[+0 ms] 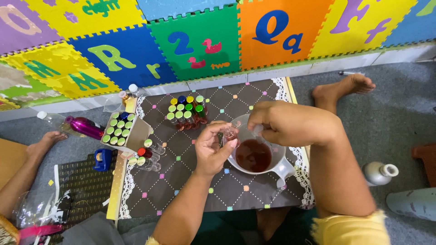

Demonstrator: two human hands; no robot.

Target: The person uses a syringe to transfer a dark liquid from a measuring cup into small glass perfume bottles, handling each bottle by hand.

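My left hand point(213, 147) holds a small clear vial point(231, 133) with reddish liquid, just above the rim of a clear plastic jug point(282, 169) that contains dark red liquid point(253, 155). My right hand point(290, 123) hovers over the jug, its fingers pinched around a small clear dropper or tube point(257, 130) aimed towards the vial; the tool is mostly hidden by the fingers. Both hands work over a low table with a dark patterned cloth point(181, 190).
A cluster of filled vials with coloured caps point(186, 112) stands behind the jug. A cardboard box of green-capped vials point(119, 129) and loose vials point(147, 156) lie left. A pink bottle point(84, 126), tape dispenser point(103, 159), silver bottle point(379, 173) and another person's hand point(45, 143) are around.
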